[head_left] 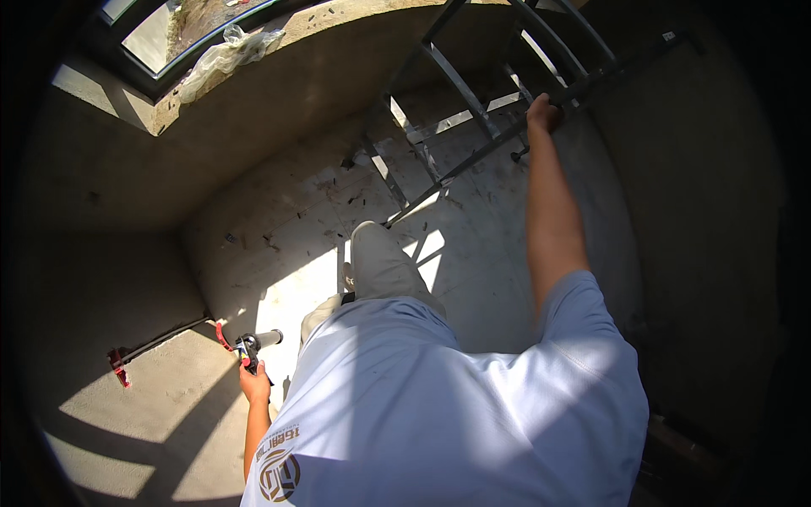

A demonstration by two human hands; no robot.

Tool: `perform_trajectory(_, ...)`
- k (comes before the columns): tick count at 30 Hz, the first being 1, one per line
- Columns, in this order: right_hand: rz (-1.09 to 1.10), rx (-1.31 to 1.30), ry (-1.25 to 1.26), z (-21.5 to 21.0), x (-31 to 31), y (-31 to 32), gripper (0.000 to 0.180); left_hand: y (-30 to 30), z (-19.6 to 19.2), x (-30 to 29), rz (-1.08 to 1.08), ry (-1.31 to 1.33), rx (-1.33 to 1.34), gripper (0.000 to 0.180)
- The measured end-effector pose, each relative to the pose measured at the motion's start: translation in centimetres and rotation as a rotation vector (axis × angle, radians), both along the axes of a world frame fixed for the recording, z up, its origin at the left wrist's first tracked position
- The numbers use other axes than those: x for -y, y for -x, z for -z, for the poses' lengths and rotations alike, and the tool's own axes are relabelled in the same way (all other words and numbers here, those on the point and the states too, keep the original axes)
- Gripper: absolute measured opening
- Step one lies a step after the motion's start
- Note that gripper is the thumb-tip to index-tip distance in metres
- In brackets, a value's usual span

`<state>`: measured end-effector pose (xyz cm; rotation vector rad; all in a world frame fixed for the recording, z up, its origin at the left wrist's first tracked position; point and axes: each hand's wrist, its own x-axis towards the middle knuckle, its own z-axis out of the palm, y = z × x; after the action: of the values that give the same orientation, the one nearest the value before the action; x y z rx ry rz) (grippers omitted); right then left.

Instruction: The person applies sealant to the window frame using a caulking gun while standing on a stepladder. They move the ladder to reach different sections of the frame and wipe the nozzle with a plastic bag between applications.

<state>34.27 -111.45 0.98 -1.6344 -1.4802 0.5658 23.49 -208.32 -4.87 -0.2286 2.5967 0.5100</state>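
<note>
Both of your hands are busy: your right hand (543, 111) is closed around a bar of the dark metal ladder frame (473, 110) ahead, your left hand (253, 382) grips a power tool (252, 345) low beside you, unused for now.

A crumpled clear plastic bag (224, 57) lies on the concrete window ledge (338, 51), upper left.

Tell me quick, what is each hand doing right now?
Left hand: closed on a caulking gun.
Right hand: closed on a bar of the metal ladder.
</note>
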Motion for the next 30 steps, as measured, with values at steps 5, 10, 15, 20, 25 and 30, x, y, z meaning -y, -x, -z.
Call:
perform_trajectory(5,-0.043,0.018,0.112,-3.8,-0.5,-6.9,0.043,-4.3,-1.3,3.3,-0.078,-0.029,-0.031,0.054)
perform_trajectory(10,-0.129,-0.213,0.169,-7.8,-0.6,-15.9,0.034,-6.2,-4.1,2.6,-0.013,-0.003,0.016,0.051)
perform_trajectory(15,-0.201,-0.314,0.203,-9.0,-1.8,-23.7,0.025,-6.6,-4.9,-2.0,0.165,0.067,-0.011,0.045)
perform_trajectory(20,-0.178,-0.358,0.135,-8.6,-1.2,-29.5,0.018,-7.2,-4.3,-7.6,0.149,0.022,-0.016,0.040)
perform_trajectory(25,-0.127,-0.342,0.138,-6.8,-2.4,-32.7,0.021,-7.1,-4.6,-15.1,0.253,-0.091,-0.083,0.039)
perform_trajectory(30,-0.099,-0.422,0.162,-6.0,-2.4,-36.2,0.021,-4.4,-5.2,-20.7,0.288,-0.101,-0.027,0.049)
